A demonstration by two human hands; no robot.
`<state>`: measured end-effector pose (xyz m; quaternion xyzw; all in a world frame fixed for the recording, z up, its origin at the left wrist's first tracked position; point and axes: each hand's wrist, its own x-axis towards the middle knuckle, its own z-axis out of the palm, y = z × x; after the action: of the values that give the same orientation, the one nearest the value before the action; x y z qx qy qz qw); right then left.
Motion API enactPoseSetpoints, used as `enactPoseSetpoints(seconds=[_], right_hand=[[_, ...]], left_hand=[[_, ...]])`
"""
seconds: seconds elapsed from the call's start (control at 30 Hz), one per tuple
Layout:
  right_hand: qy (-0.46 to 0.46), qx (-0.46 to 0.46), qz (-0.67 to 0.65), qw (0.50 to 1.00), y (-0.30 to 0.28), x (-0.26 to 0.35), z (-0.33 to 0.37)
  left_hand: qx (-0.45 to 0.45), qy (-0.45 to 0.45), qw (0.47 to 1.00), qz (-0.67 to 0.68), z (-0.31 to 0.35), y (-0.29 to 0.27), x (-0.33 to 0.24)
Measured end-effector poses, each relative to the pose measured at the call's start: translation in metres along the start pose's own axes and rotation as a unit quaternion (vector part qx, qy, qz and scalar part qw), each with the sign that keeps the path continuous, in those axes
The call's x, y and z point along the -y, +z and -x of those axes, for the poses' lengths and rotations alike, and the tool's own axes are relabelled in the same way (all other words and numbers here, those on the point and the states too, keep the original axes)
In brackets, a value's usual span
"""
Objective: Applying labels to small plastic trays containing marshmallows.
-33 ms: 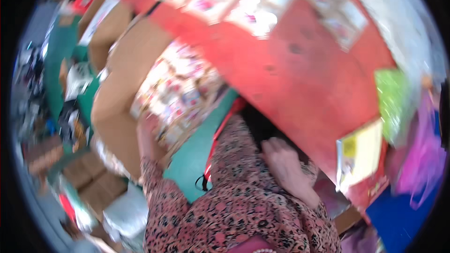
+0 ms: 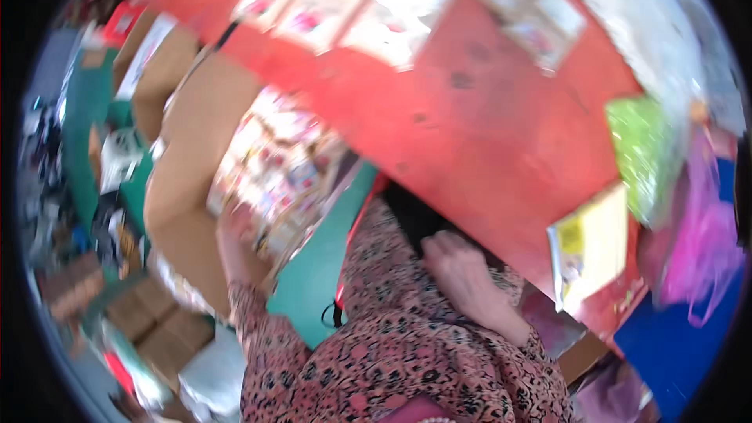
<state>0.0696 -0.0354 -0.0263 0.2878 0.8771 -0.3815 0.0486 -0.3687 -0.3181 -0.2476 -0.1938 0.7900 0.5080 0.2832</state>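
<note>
My left hand (image 2: 240,229) reaches into an open cardboard box (image 2: 184,164) on the left. The box holds many small white, pink and red packets (image 2: 278,153), blurred together. My left fingers lie against the packets, too smeared to show whether they grip one. My right hand (image 2: 466,272) rests on my patterned clothing, beside the near edge of a red table (image 2: 501,133). Its fingers are curled in, and nothing shows in them.
Flat pale printed packs (image 2: 333,1) lie in a row on the far table. A yellow-and-white pack (image 2: 591,247), a green plastic bag (image 2: 638,153) and a purple bag (image 2: 697,227) sit to the right. Brown cartons (image 2: 160,321) stand at lower left.
The whole view has shifted, so the table and its packs appear slightly further left. My left hand stays in the box and my right hand stays on my clothing.
</note>
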Motion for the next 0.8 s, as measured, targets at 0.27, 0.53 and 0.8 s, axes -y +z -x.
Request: enactPoseSetpoints(seconds=[0.27,0.53,0.8], right_hand=[[-0.063,-0.167,-0.157,0.971,-0.045,-0.001,0.029],[0.188,-0.440,-0.052,0.877,-0.076,-0.026,0.092],[0.305,-0.424,0.081,0.849,-0.054,-0.052,0.122]], left_hand=[[0.151,0.296,0.942,0.044,0.158,0.075,-0.177],[0.375,0.611,0.662,-0.217,0.345,0.281,-0.214],[0.331,0.801,0.346,-0.360,0.386,0.474,-0.202]])
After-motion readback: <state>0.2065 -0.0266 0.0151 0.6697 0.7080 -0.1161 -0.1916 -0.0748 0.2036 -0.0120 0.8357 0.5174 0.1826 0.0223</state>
